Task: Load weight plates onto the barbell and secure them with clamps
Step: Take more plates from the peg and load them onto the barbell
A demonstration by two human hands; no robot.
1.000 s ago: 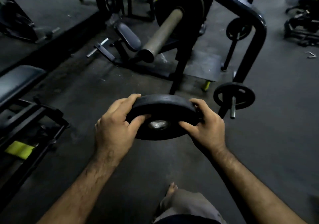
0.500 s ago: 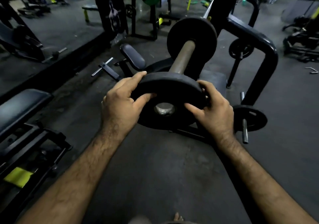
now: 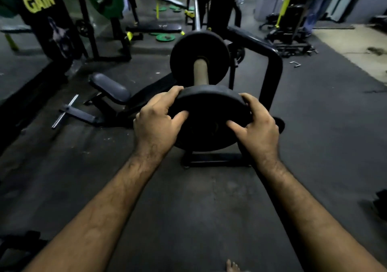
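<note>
The black weight plate (image 3: 209, 118) is now held upright at the end of the barbell sleeve (image 3: 201, 72), its centre hole no longer visible, so threading onto the sleeve appears to be beginning. Half a second earlier the plate was carried lower and tilted, the hole in plain sight. The left hand (image 3: 157, 123) and right hand (image 3: 257, 125) are curled round opposite rims, thumbs pressed on the near face. Beyond the hands, a loaded plate (image 3: 199, 47) is already seated. No clamp is seen.

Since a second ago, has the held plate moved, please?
Yes: the held plate has come up to the end of the barbell sleeve, covering its tip.
</note>
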